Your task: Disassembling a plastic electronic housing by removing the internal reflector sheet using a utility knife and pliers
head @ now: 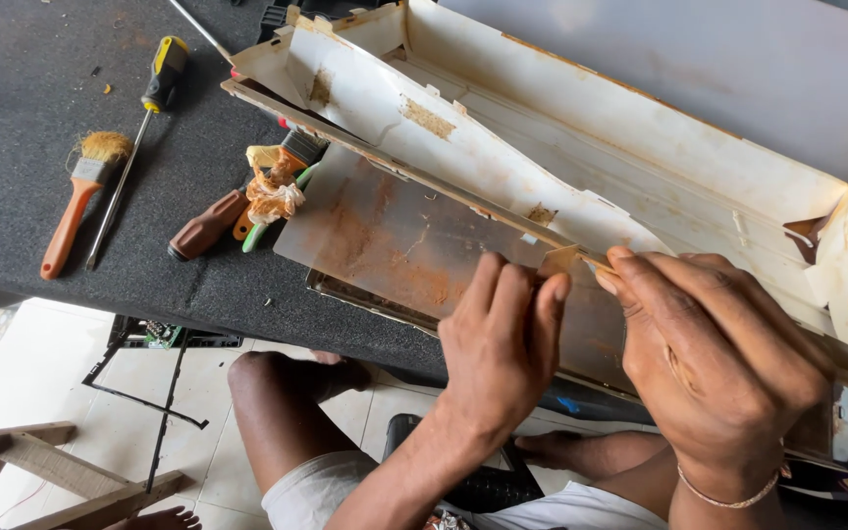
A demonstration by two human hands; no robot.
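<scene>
While both hands pinch it, tape [563, 259] sits between fingertips.

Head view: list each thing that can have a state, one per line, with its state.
White casing: rusty, lying opened on the table.
Metal plate: rust-stained, flat beneath the casing.
Left hand: pinching the casing's edge strip.
Right hand: pinching the same strip.
Paintbrush: lying unused.
Screwdriver: lying unused.
</scene>
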